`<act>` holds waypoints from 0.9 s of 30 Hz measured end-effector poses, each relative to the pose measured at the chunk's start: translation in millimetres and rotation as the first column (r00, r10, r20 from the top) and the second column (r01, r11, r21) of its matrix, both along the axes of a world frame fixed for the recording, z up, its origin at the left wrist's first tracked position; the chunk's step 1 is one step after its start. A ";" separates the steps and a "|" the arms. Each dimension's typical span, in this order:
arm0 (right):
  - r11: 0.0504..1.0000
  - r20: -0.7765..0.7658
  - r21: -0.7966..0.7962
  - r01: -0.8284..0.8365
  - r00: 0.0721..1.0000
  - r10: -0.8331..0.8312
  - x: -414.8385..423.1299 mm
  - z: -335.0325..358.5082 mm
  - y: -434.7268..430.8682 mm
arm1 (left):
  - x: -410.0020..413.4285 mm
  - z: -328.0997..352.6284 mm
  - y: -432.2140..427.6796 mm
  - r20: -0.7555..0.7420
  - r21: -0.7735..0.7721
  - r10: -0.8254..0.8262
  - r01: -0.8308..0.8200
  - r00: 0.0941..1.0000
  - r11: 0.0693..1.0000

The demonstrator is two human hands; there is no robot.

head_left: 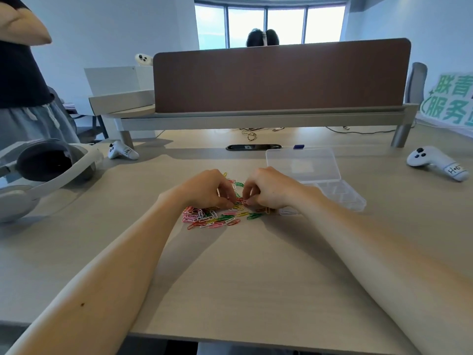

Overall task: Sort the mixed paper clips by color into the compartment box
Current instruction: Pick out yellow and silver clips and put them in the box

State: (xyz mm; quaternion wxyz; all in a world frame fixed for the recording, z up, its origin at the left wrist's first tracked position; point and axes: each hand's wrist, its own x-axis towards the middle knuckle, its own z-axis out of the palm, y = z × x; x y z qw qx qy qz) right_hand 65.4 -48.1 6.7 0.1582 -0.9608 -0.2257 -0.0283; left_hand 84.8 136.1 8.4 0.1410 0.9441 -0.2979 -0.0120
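- paper clips (215, 217) heaped at mid frame on the surface (256, 278).
- left hand (207, 190) and right hand (271, 192): curled fingers pinch clips atop the heap.
- clear compartment box (343, 194), lid open, just right of them.

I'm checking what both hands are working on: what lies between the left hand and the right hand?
In the head view, part of the heap of mixed coloured paper clips lies on the beige desk between left hand and right hand.

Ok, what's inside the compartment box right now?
Visible cells of the compartment box look empty. The right hand covers its left end, so that part is unseen.
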 end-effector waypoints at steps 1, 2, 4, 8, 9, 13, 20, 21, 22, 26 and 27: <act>1.000 0.012 0.003 0.002 1.000 -0.002 -0.5 0.1 -0.7 | -0.1 -0.1 -0.7 0.007 -0.008 -0.002 0.002 1.000 1.000; 1.000 0.021 0.008 -0.003 1.000 0.003 -1.2 0.5 -1.1 | -0.2 -0.2 -1.3 0.014 -0.013 -0.001 0.002 1.000 1.000; 0.999 0.003 0.014 -0.032 0.999 0.032 -3.6 0.8 -0.2 | 0.1 -1.2 -2.6 0.022 -0.014 0.001 -0.001 1.000 1.000; 0.997 -0.063 -0.035 -0.067 0.996 0.065 -7.9 -1.5 4.3 | 0.2 -3.6 -3.6 0.046 0.021 0.008 -0.009 0.999 1.000; 0.998 -0.075 -0.031 -0.061 0.995 0.059 -8.4 -2.3 4.8 | 0.1 -3.7 -3.5 0.046 0.028 0.014 -0.015 0.999 0.999; 0.998 -0.110 -0.045 -0.052 0.993 0.047 -8.8 -3.9 6.2 | 1.0 -3.8 -2.9 0.003 0.075 0.050 -0.050 0.999 0.996; 0.997 -0.067 0.075 -0.027 0.997 0.032 -11.0 -1.7 -0.3 | 2.4 -2.9 -0.2 -0.051 0.091 0.074 -0.069 0.996 0.993; 0.994 -0.064 0.103 -0.024 0.997 0.031 -11.5 -1.3 -2.4 | 2.4 -3.0 0.0 -0.055 0.084 0.074 -0.069 0.996 0.994; 0.992 -0.064 0.127 -0.020 0.998 0.029 -12.1 -1.3 -4.6 | 1.9 -3.2 -0.2 -0.059 0.080 0.074 -0.069 0.996 0.994; 0.973 -0.055 0.230 0.013 0.998 -0.001 -12.7 -3.4 -11.2 | 1.2 -3.9 -1.4 -0.074 0.093 0.068 -0.061 0.995 0.994; 0.963 -0.048 0.268 0.030 0.999 -0.017 -12.8 -3.4 -12.6 | 0.9 -3.7 -1.7 -0.077 0.093 0.066 -0.059 0.995 0.994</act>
